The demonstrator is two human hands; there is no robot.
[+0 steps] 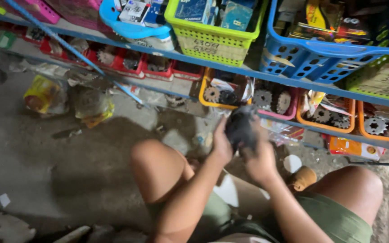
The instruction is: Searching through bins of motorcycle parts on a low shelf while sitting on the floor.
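Crouching on the dusty concrete floor (68, 171), I hold a dark, rounded metal part (241, 128) up in front of the lowest shelf, between my knees and the row of small trays. My left hand (221, 146) cups its left side with the fingers curled round it, and my right hand (261, 159) closes on its lower right side from beneath; both hands are wrapped on the part, neither spread wide. The part is blurred, so I cannot tell its exact shape, though it looks like a dark toothed wheel or a bundle of such.

I judge it to be stiff and rather heavy for its bulk, probably greasy and so a little slippery. It should not break if it slipped, but any teeth on its edge could bite into my fingers. The safest hold seems to be across its flat faces or round the rim with both palms, much as I have it.

Just behind it sits an orange plastic tray of grey metal sprockets (217, 92), beside a pink tray of sprockets (273, 101). Above, on the blue metal shelf edge (230, 67), stand a lime-green plastic basket (212, 31) and a blue perforated plastic basket (320, 54) of boxed goods.
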